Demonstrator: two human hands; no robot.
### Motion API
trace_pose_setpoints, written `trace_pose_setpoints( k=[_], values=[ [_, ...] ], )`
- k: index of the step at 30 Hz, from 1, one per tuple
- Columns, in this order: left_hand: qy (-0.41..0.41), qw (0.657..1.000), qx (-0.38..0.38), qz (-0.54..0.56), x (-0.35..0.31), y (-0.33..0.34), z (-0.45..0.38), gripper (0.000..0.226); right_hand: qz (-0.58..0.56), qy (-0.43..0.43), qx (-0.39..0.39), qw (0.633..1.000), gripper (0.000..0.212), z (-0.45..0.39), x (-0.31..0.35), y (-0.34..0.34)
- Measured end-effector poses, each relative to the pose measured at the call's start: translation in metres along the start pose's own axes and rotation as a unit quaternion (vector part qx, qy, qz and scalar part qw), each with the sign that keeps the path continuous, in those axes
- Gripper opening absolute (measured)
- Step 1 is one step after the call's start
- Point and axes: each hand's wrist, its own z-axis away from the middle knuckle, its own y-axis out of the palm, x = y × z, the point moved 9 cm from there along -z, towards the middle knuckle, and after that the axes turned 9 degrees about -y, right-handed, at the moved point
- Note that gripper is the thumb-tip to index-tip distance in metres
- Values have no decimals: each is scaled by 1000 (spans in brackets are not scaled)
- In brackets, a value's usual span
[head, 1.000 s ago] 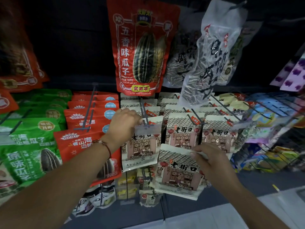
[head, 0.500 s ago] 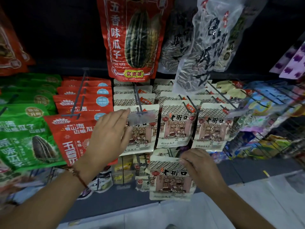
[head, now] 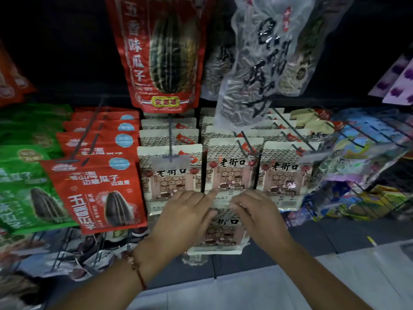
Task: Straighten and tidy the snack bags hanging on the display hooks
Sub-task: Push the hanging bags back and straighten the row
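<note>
A loose cream snack bag (head: 220, 233) printed with an old house front is held low in front of the rack. My left hand (head: 185, 218) and my right hand (head: 257, 213) both grip its top edge, side by side. Just above it hang three rows of the same cream bags on hooks: the left row (head: 169, 173), the middle row (head: 232, 166) and the right row (head: 283, 173). A clear price tag (head: 171, 163) hangs at the tip of the left hook. The top of the held bag is hidden by my fingers.
Red seed bags (head: 98, 191) and green ones (head: 24, 184) hang to the left. A big red bag (head: 161, 52) and a clear seed bag (head: 263, 63) hang above. Colourful packets (head: 362, 153) fill the wire hooks on the right. Grey floor (head: 245, 289) lies below.
My left hand left the price tag on the left hook and came down to the loose cream bag. Both hands now hold its top edge. The bag sits a little lower.
</note>
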Motion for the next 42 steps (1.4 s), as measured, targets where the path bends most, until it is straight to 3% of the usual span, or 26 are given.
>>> trace_pose_setpoints(
  k=[5,14,16,22,27,31,35,42],
  values=[
    [-33,998,22,53,-10,13,-46,21,-16,18,-14,1000,15,-14,-38,-21],
    [-142,986,19,85,-16,31,-115,27,-52,64,-19,996,13,-52,-109,-44],
    [-155,984,9,85,-15,31,-125,20,-65,74,-17,995,13,-59,-118,-44],
    [-168,983,-20,72,-16,27,-130,9,-81,69,-6,994,15,-71,-125,-40],
    [-186,980,-23,73,-2,31,-123,17,-71,55,22,996,16,-74,-113,-35],
    [-175,983,-40,49,-4,23,-131,19,-94,91,27,991,11,-77,-118,-39],
    [-179,983,-43,26,0,28,-130,16,-37,101,57,993,11,-83,-122,-26],
    [-169,985,-25,-25,6,41,-141,20,79,83,17,993,25,-84,-113,-19]
  ],
)
